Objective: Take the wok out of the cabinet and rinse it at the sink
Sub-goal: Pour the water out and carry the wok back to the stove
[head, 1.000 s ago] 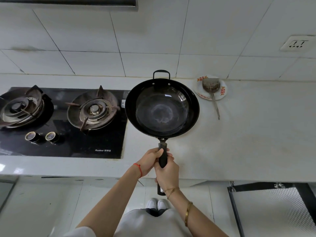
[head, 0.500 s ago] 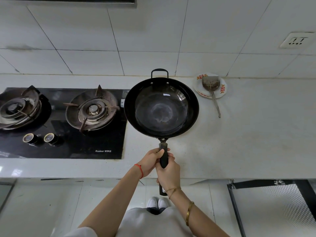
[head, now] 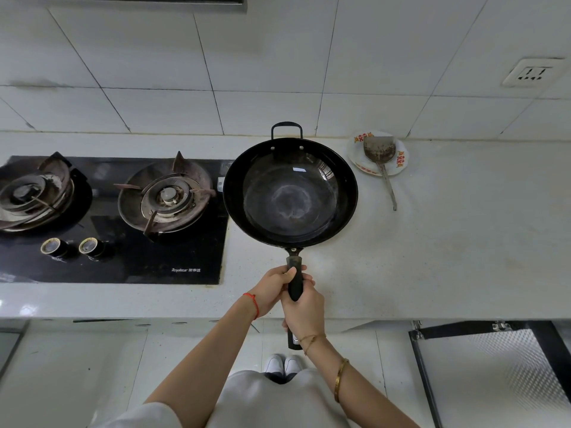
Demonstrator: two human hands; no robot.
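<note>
Carrying wok (head: 290, 193) level over counter (head: 448, 242) | left hand (head: 272, 288) and right hand (head: 304, 310) both clamped on its handle | keep 2-handed grip; sink unseen

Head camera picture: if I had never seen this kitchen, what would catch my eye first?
The big black wok dominates the middle, held out over the pale counter by its long handle, which the left hand and right hand both grip. To its left sits a black gas hob with two burners. At back right, a metal spatula lies on a small plate by the tiled wall.
</note>
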